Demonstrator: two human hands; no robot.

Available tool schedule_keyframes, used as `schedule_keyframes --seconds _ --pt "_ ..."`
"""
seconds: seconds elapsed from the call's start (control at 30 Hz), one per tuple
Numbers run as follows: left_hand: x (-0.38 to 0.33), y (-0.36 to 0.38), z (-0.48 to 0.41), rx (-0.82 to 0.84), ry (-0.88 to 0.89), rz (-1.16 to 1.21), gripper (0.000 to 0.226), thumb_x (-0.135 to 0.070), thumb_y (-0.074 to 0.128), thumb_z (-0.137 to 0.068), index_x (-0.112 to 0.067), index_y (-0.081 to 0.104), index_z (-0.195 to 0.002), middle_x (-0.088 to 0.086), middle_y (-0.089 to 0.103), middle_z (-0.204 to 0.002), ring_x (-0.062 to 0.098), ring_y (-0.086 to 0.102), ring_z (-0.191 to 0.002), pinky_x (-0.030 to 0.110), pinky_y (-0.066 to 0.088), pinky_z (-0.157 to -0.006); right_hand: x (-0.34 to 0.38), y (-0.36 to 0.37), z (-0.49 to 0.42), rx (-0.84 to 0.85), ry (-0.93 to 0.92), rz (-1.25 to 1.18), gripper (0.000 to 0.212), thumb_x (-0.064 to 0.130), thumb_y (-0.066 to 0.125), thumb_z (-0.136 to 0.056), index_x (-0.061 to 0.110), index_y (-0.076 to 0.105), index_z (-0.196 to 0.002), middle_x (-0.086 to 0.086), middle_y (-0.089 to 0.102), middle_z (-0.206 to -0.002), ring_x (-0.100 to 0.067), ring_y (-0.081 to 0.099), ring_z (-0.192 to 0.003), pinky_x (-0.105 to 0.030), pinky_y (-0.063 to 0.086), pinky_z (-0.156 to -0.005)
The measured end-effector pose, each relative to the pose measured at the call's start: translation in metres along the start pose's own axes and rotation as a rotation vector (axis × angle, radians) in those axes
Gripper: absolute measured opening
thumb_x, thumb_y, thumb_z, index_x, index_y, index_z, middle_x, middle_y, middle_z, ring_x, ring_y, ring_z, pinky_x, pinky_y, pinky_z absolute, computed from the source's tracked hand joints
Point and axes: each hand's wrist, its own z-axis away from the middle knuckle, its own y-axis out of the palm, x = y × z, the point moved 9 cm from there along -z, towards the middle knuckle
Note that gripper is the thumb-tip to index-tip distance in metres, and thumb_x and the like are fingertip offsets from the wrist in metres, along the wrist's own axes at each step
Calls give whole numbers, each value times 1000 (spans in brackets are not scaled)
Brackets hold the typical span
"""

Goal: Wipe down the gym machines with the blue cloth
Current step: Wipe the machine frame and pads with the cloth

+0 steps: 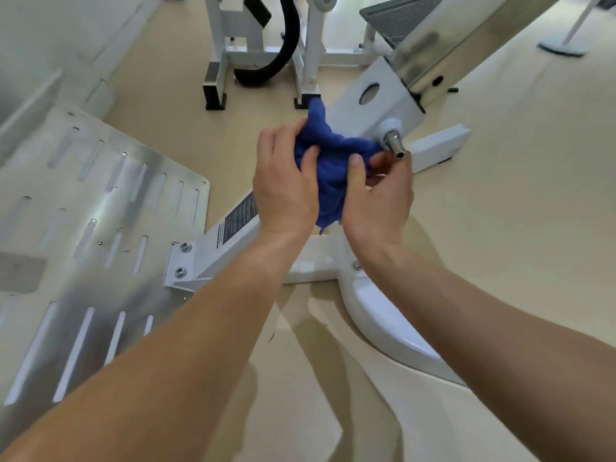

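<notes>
In the head view, a crumpled blue terry cloth [333,161] is held up in the air between both hands, above the white-painted steel base beam [230,241] of a gym machine and just beside a short chrome pin [393,145] that juts from the white angled bracket [383,95] of the machine's sloping rail. The left hand [286,185] is wrapped round the left side of the cloth, with its thumb pressed into the folds. The cloth's right side is pinched by the right hand [378,198], thumb on top and fingers beneath. Each grip is thus closed on the cloth, and neither hand is free.

The step in hand is judged to be a regathering of the cloth into a pad, not a wiping stroke, since no machine surface is seen to be pressed by it. The next move would call for the bunched cloth to be carried onto the chrome pin or the bracket and rubbed over it with one hand.

The cloth looks soft, thick and deeply creased, with one corner standing up at the top and a loose tail hanging below the hands. A slotted brushed-metal footplate [100,211] is seen at the left, bolted to the beam.
</notes>
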Motion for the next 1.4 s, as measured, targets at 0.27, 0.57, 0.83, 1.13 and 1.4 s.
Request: schedule_keyframes --seconds 0.27,0.57,0.83,1.13,1.4 --pt "13 19 10 638 229 -256 55 -20 47 -102 -16 27 -153 0 33 -158 13 34 -142 19 27 -110 -24 19 34 -27 301 -43 18 23 65 -93 16 52 -83 1 63 -77 -12 59 -68 -7 40 -61" --pt "-25 49 -11 598 398 -170 53 -24 44 -104 -13 28 -153 2 27 -160 12 24 -147 18 18 -116 -6 -15 12 -257 237 -95 18 29 65 -93 16 58 -83 13 61 -74 6 58 -68 -7 42 -64" --pt "23 27 -3 691 309 -205 52 -23 43 -104 -22 28 -154 -5 27 -160 6 25 -145 20 23 -116 -15 17 41 -26 201 9 9 22 66 -91 17 59 -89 5 65 -88 -5 63 -77 -22 47 -71" --pt "17 41 -42 687 100 -28 46 -38 50 -100 -42 40 -145 -15 37 -154 6 38 -138 25 32 -113 63 46 59 296 -659 1024 65 26 40 -96 -1 26 -153 -19 21 -161 -30 18 -150 -45 8 -123" --pt "30 58 -19 774 19 54 52 -31 31 -107 -29 16 -156 -11 8 -164 5 4 -150 30 8 -123 100 39 -2 525 -777 1668 67 43 10 -102 4 21 -155 -17 19 -163 -30 14 -151 -53 -12 -118"
